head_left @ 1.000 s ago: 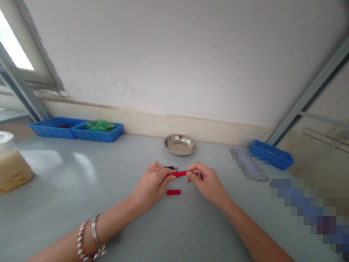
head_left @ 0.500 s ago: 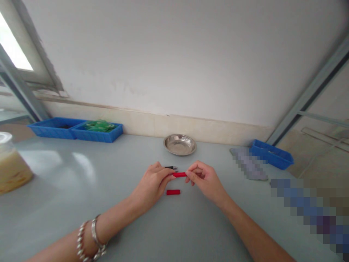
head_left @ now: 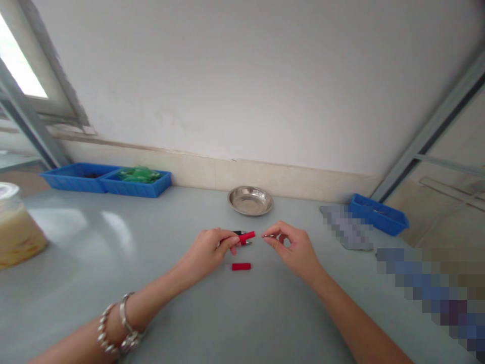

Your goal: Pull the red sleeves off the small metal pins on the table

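My left hand is closed in a pinch on a red pen barrel, whose free end points right. Across a small gap, my right hand pinches a small silver pen tip between thumb and fingers. Behind the barrel lies a black pen, partly covered by the left hand. Another silver point shows just below the barrel; what it belongs to is mostly hidden. Nearer to me, a second red pen barrel rests on the grey table.
A round metal dish stands near the wall. Two blue trays sit at the back left, one with green plastic bags. Another blue tray is at the back right. A jar stands at the left edge.
My hands have drawn apart. The silver tip now shows in my right fingers, away from the red barrel, which has tilted up at its right end in my left hand.
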`<action>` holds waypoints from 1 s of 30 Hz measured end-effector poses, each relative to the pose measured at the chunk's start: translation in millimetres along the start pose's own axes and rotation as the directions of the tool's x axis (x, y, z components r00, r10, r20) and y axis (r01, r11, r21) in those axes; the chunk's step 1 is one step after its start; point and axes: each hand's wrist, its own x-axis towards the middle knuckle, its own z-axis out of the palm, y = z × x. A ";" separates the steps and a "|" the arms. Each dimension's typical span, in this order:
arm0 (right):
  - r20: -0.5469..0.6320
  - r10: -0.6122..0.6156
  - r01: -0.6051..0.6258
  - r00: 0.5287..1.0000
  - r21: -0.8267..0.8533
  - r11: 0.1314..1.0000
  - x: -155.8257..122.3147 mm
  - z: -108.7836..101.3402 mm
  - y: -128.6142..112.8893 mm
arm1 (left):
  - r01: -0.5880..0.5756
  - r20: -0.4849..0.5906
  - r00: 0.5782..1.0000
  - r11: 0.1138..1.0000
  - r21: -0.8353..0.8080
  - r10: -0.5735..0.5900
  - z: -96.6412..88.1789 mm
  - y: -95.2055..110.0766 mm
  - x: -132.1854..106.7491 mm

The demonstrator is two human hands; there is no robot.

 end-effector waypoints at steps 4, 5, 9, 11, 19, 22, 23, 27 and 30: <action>-0.006 0.075 -0.074 0.997 -0.243 0.967 1.4 -3.9 6.9 | -0.055 -0.087 0.994 0.984 0.170 0.071 3.7 -6.6 0.6; 0.004 0.104 -0.098 0.995 -0.299 0.949 1.7 -4.0 9.1 | -0.077 -0.095 0.991 0.974 0.211 0.098 5.5 -8.5 0.4; 0.069 0.193 -0.147 0.979 -0.423 0.894 2.6 -3.1 15.5 | -0.086 -0.070 0.991 0.950 0.299 0.112 10.7 -15.4 -0.5; 0.096 0.231 -0.164 0.968 -0.455 0.875 2.8 -3.0 16.3 | -0.077 -0.054 0.993 0.939 0.335 0.101 11.3 -16.8 -0.7; 0.163 0.335 -0.176 0.928 -0.600 0.780 3.2 -3.1 22.9 | -0.056 0.027 0.998 0.925 0.377 0.050 11.2 -12.2 -0.3; 0.173 0.346 -0.162 0.922 -0.639 0.752 2.4 -2.2 26.6 | -0.063 0.042 0.998 0.922 0.383 0.051 12.7 -12.7 -0.2; 0.175 0.347 -0.159 0.921 -0.645 0.748 2.1 -1.8 27.6 | -0.067 0.042 0.998 0.919 0.388 0.055 13.1 -13.2 -0.2; 0.176 0.351 -0.158 0.920 -0.652 0.742 1.1 -1.0 30.8 | -0.077 0.043 0.997 0.916 0.394 0.065 13.3 -13.9 -0.6; 0.173 0.349 -0.160 0.921 -0.650 0.743 0.8 -1.3 33.6 | -0.064 0.055 0.997 0.918 0.391 0.046 12.4 -12.0 -1.0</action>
